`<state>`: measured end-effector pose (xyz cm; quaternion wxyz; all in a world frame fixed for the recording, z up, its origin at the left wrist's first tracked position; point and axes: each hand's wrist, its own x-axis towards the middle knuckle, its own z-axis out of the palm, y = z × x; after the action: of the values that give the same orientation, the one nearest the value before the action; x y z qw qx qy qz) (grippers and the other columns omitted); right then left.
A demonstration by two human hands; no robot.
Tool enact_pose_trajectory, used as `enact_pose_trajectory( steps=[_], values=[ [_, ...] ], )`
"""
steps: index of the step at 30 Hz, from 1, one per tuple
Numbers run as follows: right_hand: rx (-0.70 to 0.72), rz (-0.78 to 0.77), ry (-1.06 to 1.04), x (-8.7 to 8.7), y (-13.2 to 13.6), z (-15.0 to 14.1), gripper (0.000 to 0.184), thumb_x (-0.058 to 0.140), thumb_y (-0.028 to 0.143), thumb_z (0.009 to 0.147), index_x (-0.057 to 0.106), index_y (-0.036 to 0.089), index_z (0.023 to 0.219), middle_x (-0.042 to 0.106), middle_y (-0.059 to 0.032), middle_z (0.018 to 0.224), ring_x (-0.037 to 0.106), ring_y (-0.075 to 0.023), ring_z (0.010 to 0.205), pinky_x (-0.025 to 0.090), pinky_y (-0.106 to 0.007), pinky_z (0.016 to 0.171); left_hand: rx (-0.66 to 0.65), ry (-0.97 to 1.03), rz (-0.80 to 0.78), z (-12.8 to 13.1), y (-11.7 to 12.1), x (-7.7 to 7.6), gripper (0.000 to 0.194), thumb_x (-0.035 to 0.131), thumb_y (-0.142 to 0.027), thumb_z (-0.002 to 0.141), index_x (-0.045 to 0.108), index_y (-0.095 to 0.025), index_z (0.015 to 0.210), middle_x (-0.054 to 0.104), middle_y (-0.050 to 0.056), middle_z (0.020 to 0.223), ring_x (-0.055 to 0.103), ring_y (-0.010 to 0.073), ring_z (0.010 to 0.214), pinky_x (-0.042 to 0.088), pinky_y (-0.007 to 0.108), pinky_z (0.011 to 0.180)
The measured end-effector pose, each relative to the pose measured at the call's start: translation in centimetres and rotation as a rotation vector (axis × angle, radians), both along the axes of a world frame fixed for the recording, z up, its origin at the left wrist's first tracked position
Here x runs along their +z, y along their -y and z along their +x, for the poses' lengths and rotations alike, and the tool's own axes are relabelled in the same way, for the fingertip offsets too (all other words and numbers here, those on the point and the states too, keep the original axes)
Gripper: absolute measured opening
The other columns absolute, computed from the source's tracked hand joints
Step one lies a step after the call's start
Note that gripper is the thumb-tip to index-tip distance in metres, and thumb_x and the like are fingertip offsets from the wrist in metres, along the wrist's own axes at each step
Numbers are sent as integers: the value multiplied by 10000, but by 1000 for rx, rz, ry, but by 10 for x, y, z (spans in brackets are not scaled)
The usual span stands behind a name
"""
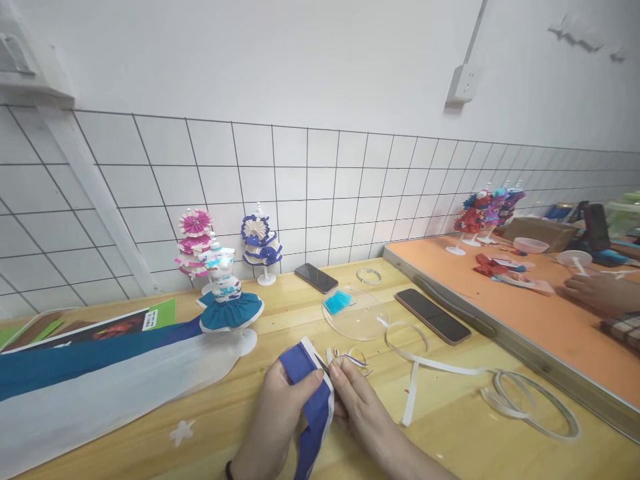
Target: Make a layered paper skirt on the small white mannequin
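My left hand (275,410) is closed on a blue-purple fabric strip (317,403) with a white edge, thumb on top, and the strip's lower end hangs toward the table's front. Against the white edge, my right hand (364,410) is closed on what look like small dark scissors (323,364); only a thin blade shows, the rest hidden by the fingers. Just beyond the hands lie thin trimmings (357,357). Ahead and left stands a miniature dress form (223,288) in a teal skirt.
Teal fabric (100,353) and white cloth (150,380) lie left. A clear dish (367,327) holds a turquoise piece. Two phones, a white ribbon (450,367) and ribbon rolls (565,413) lie right. Past a metal edge, another person's hand (595,290) rests on an orange table (500,313).
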<state>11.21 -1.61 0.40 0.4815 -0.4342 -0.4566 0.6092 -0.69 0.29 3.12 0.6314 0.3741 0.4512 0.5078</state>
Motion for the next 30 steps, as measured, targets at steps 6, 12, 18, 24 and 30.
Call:
enact_pose_trajectory(
  steps=[6,12,18,24,30],
  values=[
    [-10,20,14,-1,0,1,406,451,603,815,333,231,703,238,101,514,189,-71,428,133,-227,412,-19,25,3,-1,-2,-3,209,756,-176,567,670,-143,755,729,50,746,664,195,701,521,265,637],
    [-16,37,-13,-5,-2,1,378,455,564,837,340,227,710,243,97,529,194,-71,447,135,-227,423,-51,35,0,-1,-2,-5,194,753,-194,593,661,-148,758,726,40,730,663,183,682,523,259,625],
    [-22,34,-6,-6,-3,1,362,447,550,849,349,227,718,251,92,548,208,-74,457,150,-228,432,-96,43,-3,-2,-2,-7,198,758,-217,602,664,-136,756,723,59,736,663,199,693,524,291,655],
    [-29,69,-4,-9,-3,3,349,438,537,859,358,226,721,288,81,580,247,-83,491,199,-230,467,-65,129,4,-8,-7,-6,204,737,-219,638,632,-145,796,670,14,701,616,139,650,490,244,634],
    [-21,106,52,-8,0,1,332,408,503,887,363,220,720,295,73,610,269,-90,525,240,-236,498,28,130,-50,-8,-11,-7,429,774,-165,563,578,-151,944,654,-17,698,584,103,609,473,219,609]
  ],
)
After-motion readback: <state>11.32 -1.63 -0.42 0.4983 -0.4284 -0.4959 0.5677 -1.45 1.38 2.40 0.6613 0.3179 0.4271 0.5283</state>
